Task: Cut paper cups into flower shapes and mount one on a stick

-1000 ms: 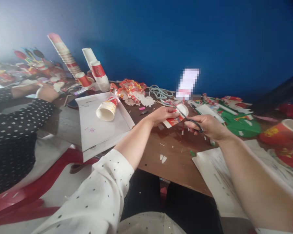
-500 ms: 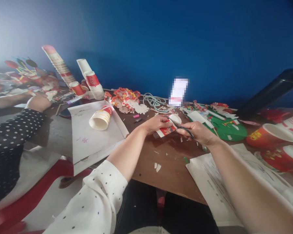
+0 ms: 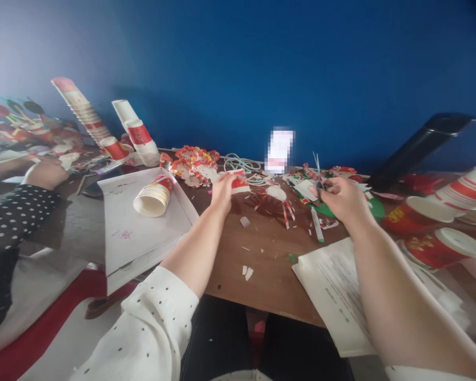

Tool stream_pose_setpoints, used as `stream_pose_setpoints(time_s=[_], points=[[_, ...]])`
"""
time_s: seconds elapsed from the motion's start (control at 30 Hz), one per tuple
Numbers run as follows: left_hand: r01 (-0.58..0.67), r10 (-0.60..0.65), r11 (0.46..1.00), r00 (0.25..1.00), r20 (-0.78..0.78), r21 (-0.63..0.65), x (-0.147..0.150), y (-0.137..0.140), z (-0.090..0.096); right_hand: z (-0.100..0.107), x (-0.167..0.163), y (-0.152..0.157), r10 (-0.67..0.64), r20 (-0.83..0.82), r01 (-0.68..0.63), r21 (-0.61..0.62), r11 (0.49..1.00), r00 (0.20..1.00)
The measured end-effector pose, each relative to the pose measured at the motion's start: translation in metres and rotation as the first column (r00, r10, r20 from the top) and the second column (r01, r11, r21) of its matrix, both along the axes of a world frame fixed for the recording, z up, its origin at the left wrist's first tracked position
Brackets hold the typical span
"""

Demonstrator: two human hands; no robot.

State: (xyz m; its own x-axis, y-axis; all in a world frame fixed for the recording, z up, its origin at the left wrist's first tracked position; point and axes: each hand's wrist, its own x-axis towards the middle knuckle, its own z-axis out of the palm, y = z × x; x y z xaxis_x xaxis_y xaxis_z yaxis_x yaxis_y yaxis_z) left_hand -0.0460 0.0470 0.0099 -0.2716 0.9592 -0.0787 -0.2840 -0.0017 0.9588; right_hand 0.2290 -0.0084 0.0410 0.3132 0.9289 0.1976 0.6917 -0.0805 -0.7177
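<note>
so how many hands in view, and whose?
3. Left hand on a red-and-white cup piece mid-table; right hand holding scissors with blades up; a co-worker's hand at far left. Their other hand may be hidden.

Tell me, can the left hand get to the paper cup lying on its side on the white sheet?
Probably yes. The left hand holds a red-and-white paper piece, so it isn't free, but the paper cup lies nearby to its left on the white sheet, with only bare table between.
</note>
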Motion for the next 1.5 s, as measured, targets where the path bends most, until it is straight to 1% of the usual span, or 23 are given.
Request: stream_pose_setpoints(time_s=[0.03,0.1,0.2,0.23,0.3,0.37,0.43,0.5,0.57,0.6,0.67,0.73,0.8,0.83,0.9,1.0,1.13,1.23,1.3,1.4,1.43,1.47,1.5], points=[[-0.060,0.054,0.997,0.988,-0.142,-0.039,-0.003,0.002,-0.001,-0.003,0.005,0.003,-0.099,0.172,0.104,-0.023,0.994,0.980],[-0.135,0.094,0.989,0.885,-0.456,-0.058,-0.008,0.003,-0.005,-0.009,0.011,0.006,-0.161,0.399,0.212,-0.088,0.973,0.903],[-0.170,0.070,0.983,0.688,-0.722,-0.067,-0.012,0.001,-0.009,-0.014,0.013,0.006,-0.093,0.513,0.228,-0.207,0.951,0.853],[-0.174,0.083,0.984,0.622,-0.779,-0.034,-0.011,0.000,-0.010,-0.014,0.012,0.006,-0.061,0.530,0.220,-0.244,0.945,0.846],[-0.167,0.199,0.977,0.491,-0.848,0.133,-0.008,-0.004,-0.009,-0.013,0.009,0.004,-0.011,0.551,0.214,-0.305,0.928,0.835],[-0.072,0.380,0.921,0.394,-0.837,0.383,-0.002,-0.009,-0.006,-0.012,0.007,0.004,-0.006,0.566,0.245,-0.347,0.905,0.824],[0.155,0.475,0.816,0.371,-0.798,0.558,0.006,-0.015,-0.003,-0.010,0.006,0.004,-0.017,0.591,0.287,-0.366,0.885,0.806],[0.424,0.461,0.700,0.347,-0.817,0.575,0.015,-0.020,-0.001,-0.009,0.007,0.004,0.011,0.590,0.274,-0.392,0.878,0.807],[0.596,0.417,0.626,0.289,-0.862,0.503,0.022,-0.024,-0.003,-0.008,0.010,0.003,0.074,0.545,0.196,-0.422,0.885,0.835],[0.632,0.397,0.619,0.260,-0.880,0.466,0.025,-0.025,-0.004,-0.008,0.012,0.002,0.092,0.518,0.163,-0.426,0.890,0.851],[0.636,0.366,0.649,0.221,-0.904,0.418,0.029,-0.024,-0.007,-0.007,0.014,0.001,0.062,0.492,0.146,-0.372,0.917,0.869],[0.602,0.350,0.688,0.213,-0.912,0.405,0.031,-0.022,-0.010,-0.007,0.009,-0.002,-0.033,0.482,0.152,-0.211,0.966,0.875],[0.569,0.355,0.706,0.230,-0.906,0.422,0.034,-0.020,-0.011,-0.007,-0.004,-0.006,-0.076,0.440,0.064,0.043,0.997,0.895],[0.555,0.364,0.708,0.244,-0.899,0.437,0.036,-0.019,-0.011,-0.008,-0.013,-0.008,-0.042,0.421,-0.035,0.173,0.984,0.906],[0.529,0.383,0.710,0.264,-0.885,0.465,0.039,-0.020,-0.009,-0.011,-0.033,-0.013,0.088,0.447,-0.261,0.344,0.902,0.890],[0.485,0.420,0.720,0.266,-0.868,0.497,0.042,-0.024,-0.005,-0.018,-0.058,-0.016,0.186,0.553,-0.455,0.401,0.795,0.812],[0.474,0.456,0.714,0.242,-0.856,0.514,0.044,-0.031,-0.005,-0.024,-0.067,-0.016,0.096,0.605,-0.419,0.420,0.805,0.791],[0.474,0.476,0.690,0.273,-0.836,0.547,0.047,-0.035,-0.004,-0.025,-0.062,-0.014,0.075,0.592,-0.383,0.414,0.826,0.803],[0.437,0.496,0.669,0.341,-0.799,0.601,0.049,-0.038,-0.002,-0.025,-0.058,-0.011,0.070,0.466,-0.299,0.439,0.847,0.882],[0.328,0.518,0.655,0.461,-0.720,0.681,0.050,-0.043,0.004,-0.025,-0.052,-0.004,0.006,0.016,-0.012,0.420,0.908,1.000],[0.286,0.521,0.658,0.494,-0.696,0.696,0.049,-0.045,0.005,-0.025,-0.051,0.000,-0.023,-0.182,0.091,0.374,0.923,0.983],[0.250,0.519,0.666,0.522,-0.677,0.703,0.049,-0.046,0.006,-0.025,-0.050,0.003,-0.037,-0.380,0.168,0.317,0.934,0.924],[0.223,0.508,0.677,0.547,-0.665,0.701,0.049,-0.047,0.006,-0.025,-0.049,0.006,-0.027,-0.569,0.212,0.263,0.941,0.822]])
